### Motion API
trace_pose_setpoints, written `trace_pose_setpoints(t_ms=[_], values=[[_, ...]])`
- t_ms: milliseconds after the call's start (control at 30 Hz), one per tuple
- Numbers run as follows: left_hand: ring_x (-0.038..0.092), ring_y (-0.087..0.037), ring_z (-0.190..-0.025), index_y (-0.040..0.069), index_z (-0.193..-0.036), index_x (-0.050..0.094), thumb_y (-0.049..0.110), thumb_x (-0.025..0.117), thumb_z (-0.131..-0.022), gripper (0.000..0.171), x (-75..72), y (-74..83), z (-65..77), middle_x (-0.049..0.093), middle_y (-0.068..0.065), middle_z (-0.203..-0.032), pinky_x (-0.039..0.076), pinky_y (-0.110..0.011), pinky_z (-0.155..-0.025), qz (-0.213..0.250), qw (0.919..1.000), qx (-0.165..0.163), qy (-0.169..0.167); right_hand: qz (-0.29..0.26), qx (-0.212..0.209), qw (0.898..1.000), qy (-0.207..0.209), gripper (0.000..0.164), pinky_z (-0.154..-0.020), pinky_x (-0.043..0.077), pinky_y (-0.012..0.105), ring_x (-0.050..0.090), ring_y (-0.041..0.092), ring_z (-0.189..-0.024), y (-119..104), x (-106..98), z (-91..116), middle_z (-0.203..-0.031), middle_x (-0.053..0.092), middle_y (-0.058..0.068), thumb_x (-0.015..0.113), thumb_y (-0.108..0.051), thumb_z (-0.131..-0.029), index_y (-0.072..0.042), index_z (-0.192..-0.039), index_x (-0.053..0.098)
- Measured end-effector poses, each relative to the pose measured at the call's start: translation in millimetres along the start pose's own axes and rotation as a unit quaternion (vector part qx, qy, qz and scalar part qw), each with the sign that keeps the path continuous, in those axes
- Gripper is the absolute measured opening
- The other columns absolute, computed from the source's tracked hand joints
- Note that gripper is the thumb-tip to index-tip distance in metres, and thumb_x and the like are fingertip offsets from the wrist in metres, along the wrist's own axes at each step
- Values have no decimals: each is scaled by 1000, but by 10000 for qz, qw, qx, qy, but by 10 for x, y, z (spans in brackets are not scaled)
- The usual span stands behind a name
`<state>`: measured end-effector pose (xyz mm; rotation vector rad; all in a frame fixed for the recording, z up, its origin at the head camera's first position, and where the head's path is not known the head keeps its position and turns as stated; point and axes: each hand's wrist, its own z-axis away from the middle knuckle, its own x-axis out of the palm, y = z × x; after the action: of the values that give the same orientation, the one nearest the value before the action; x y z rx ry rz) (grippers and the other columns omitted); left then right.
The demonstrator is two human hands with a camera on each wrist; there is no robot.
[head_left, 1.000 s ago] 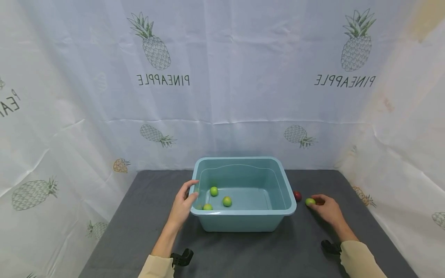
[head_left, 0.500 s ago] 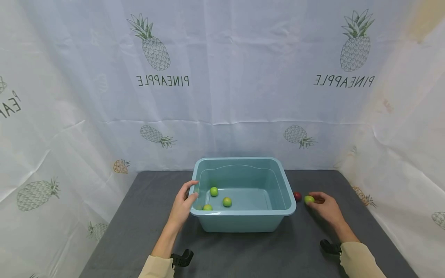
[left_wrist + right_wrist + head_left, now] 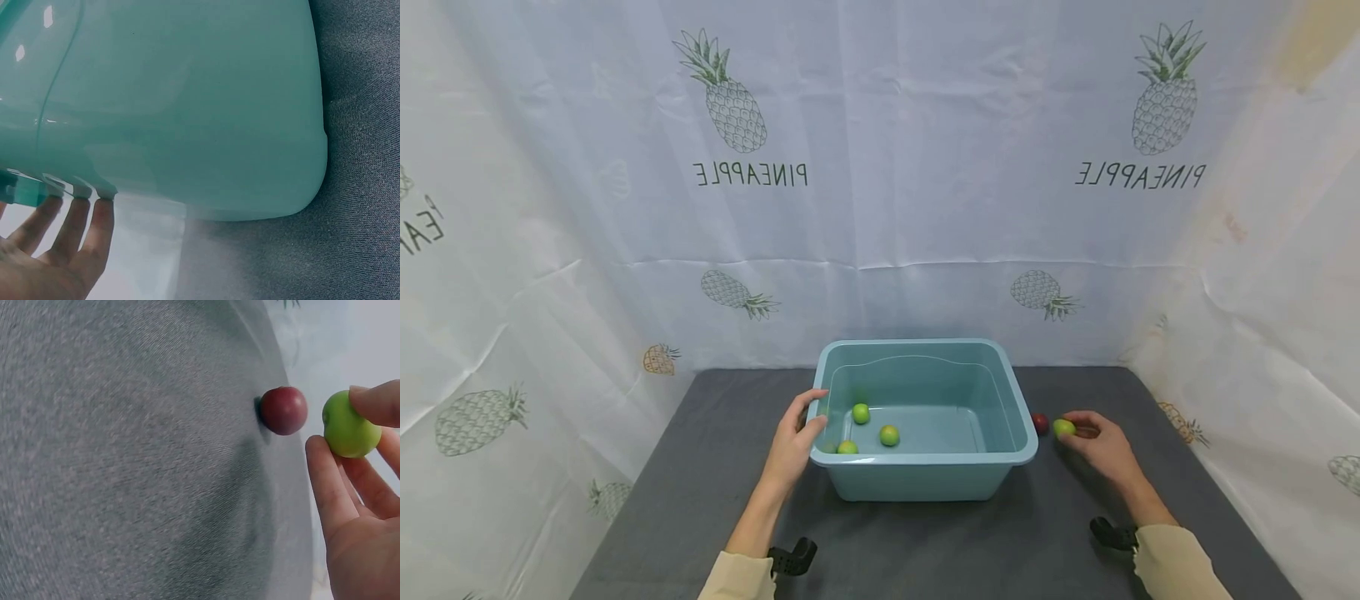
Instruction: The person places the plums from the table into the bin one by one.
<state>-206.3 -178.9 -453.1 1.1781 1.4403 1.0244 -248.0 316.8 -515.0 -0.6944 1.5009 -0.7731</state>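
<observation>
My right hand [image 3: 1103, 452] pinches a small round green fruit [image 3: 1063, 428] between thumb and fingertips. The right wrist view shows this green fruit [image 3: 350, 425] raised above the cloth. Just left of it, a dark red fruit [image 3: 1040, 423] lies on the cloth beside the basin. At the left side of the blue-green plastic basin [image 3: 917, 479], my left hand [image 3: 792, 442] grips the rim. Its fingers [image 3: 97, 228] press up under the rim from outside in the left wrist view. Inside the basin are 3 green fruits, one [image 3: 889, 435] near the middle of the floor, two toward the left.
A dark grey cloth [image 3: 700, 500] covers the table. White curtains [image 3: 917, 167] with pineapple prints hang behind and on both sides. Black straps with small mounts [image 3: 793, 557] sit on both wrists.
My right hand has risen and shifted slightly left with the green fruit, bringing it nearer the red one. The left hand and basin have stayed in place.
</observation>
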Motion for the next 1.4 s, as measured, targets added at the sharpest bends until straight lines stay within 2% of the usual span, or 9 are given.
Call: trace_pose_setpoints(t_ms=[133, 200, 400, 633, 733, 833, 967, 1167, 1400], values=[[40, -35, -143, 6, -142, 52, 8, 53, -104, 38, 6, 2, 4, 39, -17, -157, 36, -57, -108, -20, 10000, 4, -12, -47, -138, 9999, -22, 49, -82, 51, 27, 60, 43, -115, -36, -24, 13, -130, 58, 29, 73, -22, -96, 5, -133, 57], [40, -35, -143, 6, -142, 52, 8, 53, -104, 38, 9, 3, 3, 39, -17, -157, 36, -57, -108, -18, 10000, 0, -15, -88, -192, 9998, -22, 49, -81, 49, 22, 59, 43, -116, -63, -35, 21, -131, 58, 29, 72, -23, -96, 5, -133, 56], [38, -35, -145, 6, -142, 52, 8, 53, -105, 37, 8, 0, -3, 38, -16, -157, 35, -57, -108, -10, 10000, -27, -26, -190, -245, 9995, 18, 49, -84, 50, 22, 57, 44, -120, -151, -52, 51, -133, 57, 27, 71, -28, -98, 3, -133, 57], [38, -34, -145, 7, -142, 52, 8, 53, -105, 37, 11, 7, 6, 39, -15, -157, 35, -57, -108, -26, 10000, -41, -19, -244, -360, 9990, 36, 50, -80, 47, 18, 58, 44, -120, -233, -75, 55, -131, 59, 26, 71, -32, -97, 2, -132, 57], [40, -34, -144, 6, -142, 52, 9, 52, -105, 38, 13, 13, 3, 39, -15, -157, 36, -57, -107, -51, 10000, -42, -9, -255, -442, 9987, 78, 49, -83, 50, 22, 59, 43, -120, -265, -81, 55, -130, 59, 24, 71, -32, -97, 1, -131, 57], [40, -34, -143, 6, -142, 52, 8, 52, -105, 37, 9, 12, -2, 39, -15, -157, 37, -56, -107, -36, 10000, -40, -13, -242, -530, 9982, 115, 47, -89, 53, 35, 58, 42, -120, -307, -83, 62, -129, 60, 22, 71, -31, -97, 0, -130, 58], [39, -33, -145, 6, -142, 52, 9, 53, -105, 37, 1, 4, -5, 39, -15, -157, 36, -56, -108, -24, 10000, -33, -21, -258, -555, 9980, 136, 49, -96, 51, 52, 58, 41, -121, -376, -85, 67, -128, 60, 21, 72, -34, -97, 0, -129, 58], [38, -34, -145, 6, -142, 52, 8, 53, -105, 38, 6, -4, -11, 39, -15, -157, 35, -57, -108, -43, 10000, -23, -42, -172, -602, 9980, 119, 50, -93, 51, 47, 58, 40, -120, -488, -102, 84, -127, 61, 21, 72, -36, -96, 0, -129, 58], [36, -35, -146, 10, -141, 53, 11, 55, -104, 37, 2, -16, -11, 38, -15, -158, 34, -59, -110, -115, 9999, -98, 24, -190, -772, 9968, 59, 50, -97, 47, 61, 58, 42, -119, -623, -100, 112, -127, 61, 23, 72, -35, -96, 0, -128, 58]])
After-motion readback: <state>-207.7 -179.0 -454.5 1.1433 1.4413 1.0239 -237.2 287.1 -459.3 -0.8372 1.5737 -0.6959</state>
